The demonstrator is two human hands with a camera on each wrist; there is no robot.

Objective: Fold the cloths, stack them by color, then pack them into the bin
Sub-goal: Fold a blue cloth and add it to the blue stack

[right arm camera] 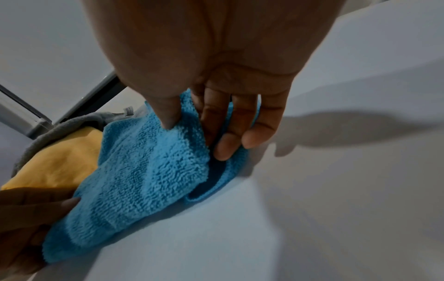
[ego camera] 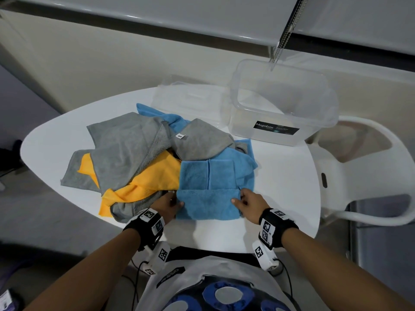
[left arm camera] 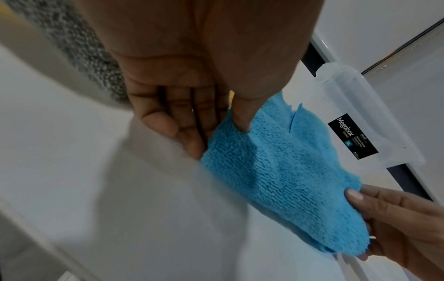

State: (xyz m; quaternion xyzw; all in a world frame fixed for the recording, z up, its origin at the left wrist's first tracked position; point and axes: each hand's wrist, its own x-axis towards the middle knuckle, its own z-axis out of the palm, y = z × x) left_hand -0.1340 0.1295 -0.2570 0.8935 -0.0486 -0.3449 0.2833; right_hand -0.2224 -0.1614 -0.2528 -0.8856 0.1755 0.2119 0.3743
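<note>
A blue cloth (ego camera: pixel 208 198) lies partly folded at the near edge of the white table (ego camera: pixel 280 176). My left hand (ego camera: pixel 171 204) pinches its left edge, thumb on top and fingers beneath (left arm camera: pixel 192 140). My right hand (ego camera: pixel 243 202) pinches the right edge the same way (right arm camera: pixel 168 121). The near flap of the blue cloth (left arm camera: pixel 276 171) (right arm camera: pixel 149 171) is lifted between both hands. Grey cloths (ego camera: pixel 125 149), a yellow cloth (ego camera: pixel 155 176) and more blue cloth (ego camera: pixel 157 113) lie in a heap behind and to the left.
A clear plastic bin (ego camera: pixel 283 104) with a black Megabox label stands at the back right of the table, its clear lid (ego camera: pixel 186 95) lying to its left. A white chair (ego camera: pixel 359 167) stands to the right of the table.
</note>
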